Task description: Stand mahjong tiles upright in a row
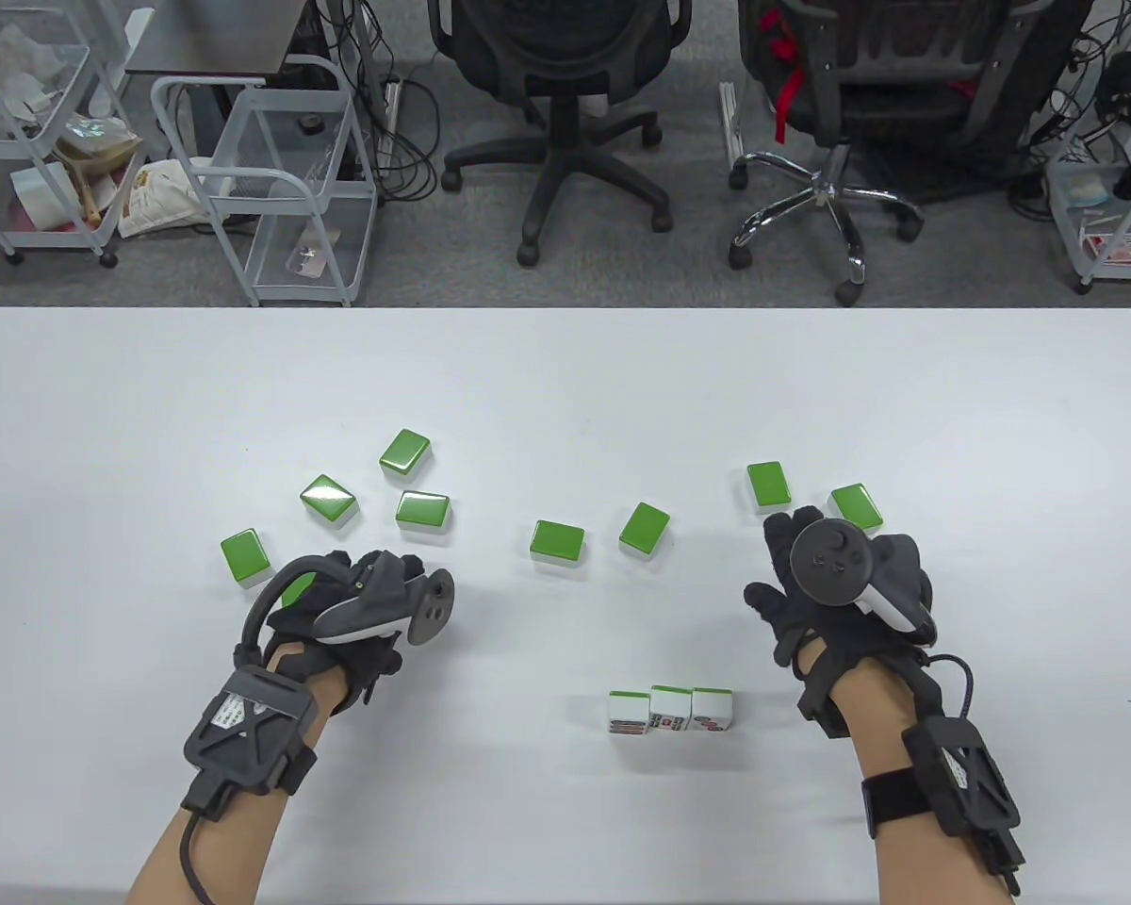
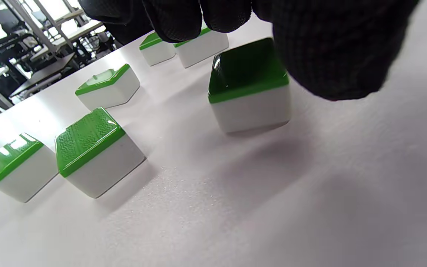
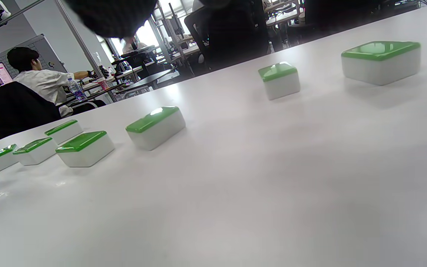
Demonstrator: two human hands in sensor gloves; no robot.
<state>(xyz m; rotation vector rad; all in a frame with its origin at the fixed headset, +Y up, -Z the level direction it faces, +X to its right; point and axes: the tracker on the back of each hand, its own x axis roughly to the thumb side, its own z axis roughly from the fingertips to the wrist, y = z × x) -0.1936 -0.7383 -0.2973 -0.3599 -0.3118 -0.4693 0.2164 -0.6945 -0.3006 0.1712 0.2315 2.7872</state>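
Note:
Three mahjong tiles (image 1: 670, 710) stand upright side by side near the front, faces toward me. Several green-backed tiles lie flat across the middle of the white table (image 1: 565, 377). My left hand (image 1: 330, 603) curls over one flat tile (image 1: 295, 591). In the left wrist view that tile (image 2: 248, 85) rests on the table, my thumb (image 2: 328, 55) sits at its right edge, and the fingertips (image 2: 176, 22) hang beyond its far edge without touching it. My right hand (image 1: 768, 561) is open and empty, fingers spread just in front of two flat tiles (image 1: 768, 485) (image 1: 856, 506).
Flat tiles lie left of centre (image 1: 406, 452) (image 1: 330, 499) (image 1: 423, 512) (image 1: 246, 555) and in the middle (image 1: 557, 544) (image 1: 645, 528). The right wrist view shows tiles (image 3: 382, 61) (image 3: 279, 79) (image 3: 156, 126) ahead. Office chairs and carts stand past the far edge.

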